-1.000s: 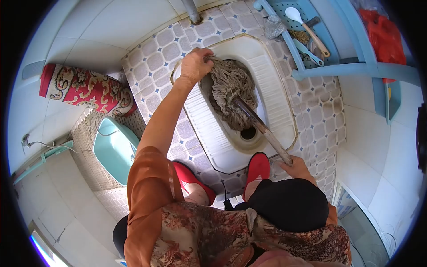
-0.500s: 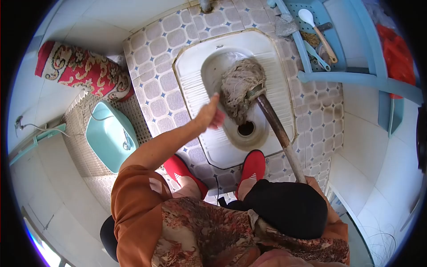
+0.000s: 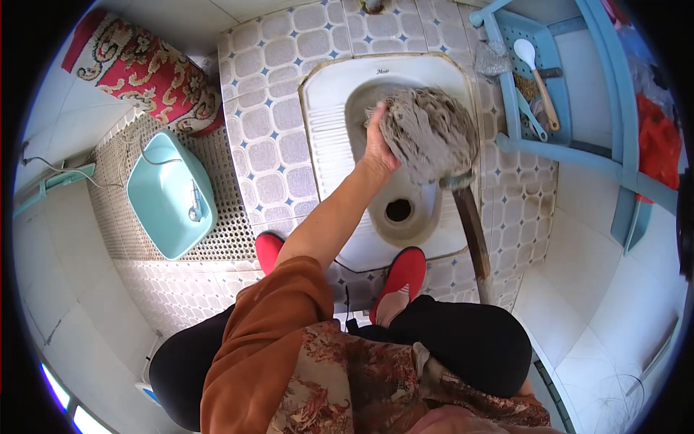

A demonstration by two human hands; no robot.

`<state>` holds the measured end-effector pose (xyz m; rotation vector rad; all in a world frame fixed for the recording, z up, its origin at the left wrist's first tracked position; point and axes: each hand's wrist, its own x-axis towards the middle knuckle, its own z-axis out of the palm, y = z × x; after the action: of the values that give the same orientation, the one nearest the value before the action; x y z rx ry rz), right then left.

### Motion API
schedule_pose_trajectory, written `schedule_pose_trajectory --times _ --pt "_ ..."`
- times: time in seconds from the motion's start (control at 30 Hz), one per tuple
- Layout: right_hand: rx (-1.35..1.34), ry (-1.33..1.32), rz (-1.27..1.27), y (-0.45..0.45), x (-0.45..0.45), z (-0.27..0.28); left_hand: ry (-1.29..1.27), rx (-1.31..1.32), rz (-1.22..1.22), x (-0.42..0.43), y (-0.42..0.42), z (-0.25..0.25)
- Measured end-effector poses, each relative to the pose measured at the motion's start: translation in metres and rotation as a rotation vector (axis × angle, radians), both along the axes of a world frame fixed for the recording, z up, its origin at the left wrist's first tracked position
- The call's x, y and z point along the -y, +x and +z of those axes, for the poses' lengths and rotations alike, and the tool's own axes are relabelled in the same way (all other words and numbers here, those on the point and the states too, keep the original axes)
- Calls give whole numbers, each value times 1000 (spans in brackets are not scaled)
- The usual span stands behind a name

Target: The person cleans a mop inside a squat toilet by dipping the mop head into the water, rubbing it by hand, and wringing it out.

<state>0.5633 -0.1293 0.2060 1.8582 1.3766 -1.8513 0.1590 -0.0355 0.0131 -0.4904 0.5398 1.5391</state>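
A grey string mop head [image 3: 430, 134] is over the right part of the white squat toilet [image 3: 329, 148]. My left hand [image 3: 379, 145] is at the left side of the mop strands, its thumb and palm against them; the other fingers are hidden under the strands. From the mop head a brown wooden handle [image 3: 471, 231] runs down toward my right knee. My right hand is hidden behind the knee, near the handle's lower end. Below the mop the dark drain hole [image 3: 398, 210] shows in the basin.
A teal basin [image 3: 170, 195] holding a shower head stands on a perforated mat [image 3: 108, 210] at the left. Behind it leans a rolled red rug [image 3: 144, 72]. At the upper right a blue rack [image 3: 564, 158] holds spoons. My red shoes [image 3: 406, 271] are before the toilet.
The mop head was laid in the basin and has moved right and up toward the camera. My left hand left the strands, then came back against them. My right hand has gone out of sight.
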Motion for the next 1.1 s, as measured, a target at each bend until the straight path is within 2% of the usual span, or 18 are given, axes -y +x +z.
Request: schedule_pose_trajectory --times 0.13,0.3,0.43,0.53,0.67,0.77,0.9,1.0,1.03,1.1 --pt "3 11 -14 -4 -1 -1 -47 62 -179 7 -5 4" --pt "8 16 -34 -6 1 1 140 157 -219 10 3 35" --pt "2 18 -32 -6 2 2 -4 44 -168 3 -2 46" --pt "3 21 -29 -4 4 8 46 -126 -155 -10 -18 54" --pt "3 18 -39 -2 4 14 156 -353 -186 -23 -40 109" --pt "-8 27 -39 -2 2 17 380 -94 -199 -40 -60 102" --pt "-33 33 -42 -1 -1 22 334 -240 -280 -43 -76 103" --pt "-93 -14 -71 -10 -8 30 396 -60 -255 -43 -75 106" --pt "-115 -28 -81 -12 -10 32 408 -195 -263 -35 -69 119" --pt "-103 -14 -75 -8 -5 26 292 -215 -250 -38 -64 111"
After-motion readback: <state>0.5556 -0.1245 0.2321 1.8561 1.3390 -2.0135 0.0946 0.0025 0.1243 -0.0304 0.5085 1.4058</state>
